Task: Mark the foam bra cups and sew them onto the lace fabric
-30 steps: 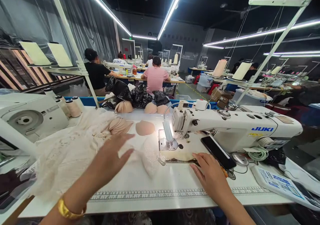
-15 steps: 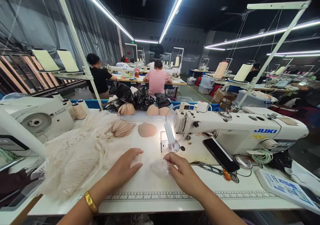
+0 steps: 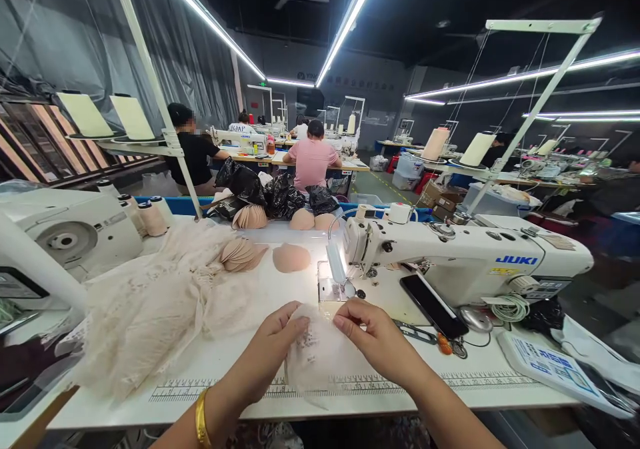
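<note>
A thin, sheer white piece of lace fabric point(image 3: 316, 356) hangs between my two hands above the table's printed ruler point(image 3: 430, 384). Its left upper edge is pinched by my left hand point(image 3: 277, 336), thumb on top. On the other side my right hand point(image 3: 367, 332) grips the right upper edge between thumb and fingers. Just beyond the fabric is the lit needle area of a white JUKI sewing machine point(image 3: 450, 242). One beige bra cup point(image 3: 291, 258) lies flat past my hands, and a fanned stack of cups point(image 3: 243, 254) sits left of it.
A heap of cream lace fabric point(image 3: 150, 309) covers the table's left side. Right of my hands lie thread snips point(image 3: 415, 332), a black phone point(image 3: 433, 306) and a white-and-blue box point(image 3: 555, 369). Black plastic bags point(image 3: 285, 196) stand behind the table. Co-workers sit farther off, one in a pink shirt point(image 3: 315, 159).
My left hand has moved right and closed on the fabric, which only my right hand held before. The piece is now spread between both hands. The view has shifted slightly.
</note>
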Demonstrator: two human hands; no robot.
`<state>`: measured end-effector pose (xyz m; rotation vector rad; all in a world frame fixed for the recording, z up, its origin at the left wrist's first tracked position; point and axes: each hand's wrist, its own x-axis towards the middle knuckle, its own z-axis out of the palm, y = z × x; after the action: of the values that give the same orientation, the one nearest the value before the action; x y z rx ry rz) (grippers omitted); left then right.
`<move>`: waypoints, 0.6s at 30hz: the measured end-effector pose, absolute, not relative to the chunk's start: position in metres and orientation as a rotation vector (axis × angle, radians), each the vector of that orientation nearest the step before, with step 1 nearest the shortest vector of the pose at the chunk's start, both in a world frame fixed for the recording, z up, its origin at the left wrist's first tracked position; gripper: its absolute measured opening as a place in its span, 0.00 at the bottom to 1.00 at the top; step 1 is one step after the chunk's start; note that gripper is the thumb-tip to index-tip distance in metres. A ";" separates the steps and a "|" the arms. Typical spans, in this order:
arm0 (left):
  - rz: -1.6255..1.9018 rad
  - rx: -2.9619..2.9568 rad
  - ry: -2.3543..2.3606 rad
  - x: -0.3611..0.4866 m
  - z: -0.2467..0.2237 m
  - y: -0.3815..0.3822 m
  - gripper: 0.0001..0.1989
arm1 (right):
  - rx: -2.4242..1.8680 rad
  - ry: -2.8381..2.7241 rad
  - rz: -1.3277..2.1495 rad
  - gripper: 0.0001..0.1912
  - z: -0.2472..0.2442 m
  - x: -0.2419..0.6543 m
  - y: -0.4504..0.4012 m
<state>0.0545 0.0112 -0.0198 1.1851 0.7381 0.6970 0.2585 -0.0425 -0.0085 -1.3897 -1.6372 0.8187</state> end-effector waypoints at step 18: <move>0.915 0.958 0.776 0.061 -0.026 0.012 0.27 | -1.091 -1.172 1.376 0.24 -0.046 0.240 -0.032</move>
<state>0.0609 0.0119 -0.0264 0.9581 0.7758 0.9153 0.2399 -0.0316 -0.0458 -1.0909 -1.1721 1.3756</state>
